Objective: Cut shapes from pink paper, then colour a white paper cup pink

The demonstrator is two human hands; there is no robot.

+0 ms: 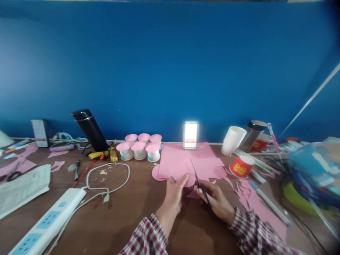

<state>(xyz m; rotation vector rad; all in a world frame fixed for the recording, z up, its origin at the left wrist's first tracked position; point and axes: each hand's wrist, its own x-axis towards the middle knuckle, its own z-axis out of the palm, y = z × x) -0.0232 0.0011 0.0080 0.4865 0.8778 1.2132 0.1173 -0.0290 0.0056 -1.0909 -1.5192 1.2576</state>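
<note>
My left hand (175, 194) pinches a rounded piece of pink paper (188, 180) between thumb and fingers. My right hand (216, 200) grips a pair of dark-handled scissors (201, 187), whose blade points up and away, close to the right edge of that piece. Behind both hands lies a stack of pink paper sheets (183, 156), with a rounded pink piece at its left corner. Part of the scissors is hidden by my right fingers. To the left of the stack stand several small cups with pink tops (139, 151), arranged in two rows.
A red paper cup (241, 166), a white cup (233, 140) and pink scraps (255, 202) are on the right. Leftward lie a power strip (50, 219), a white cable (111, 191), a yellow glue gun (102, 154) and a leaning black flask (90, 129). A blue wall (170, 63) rises behind.
</note>
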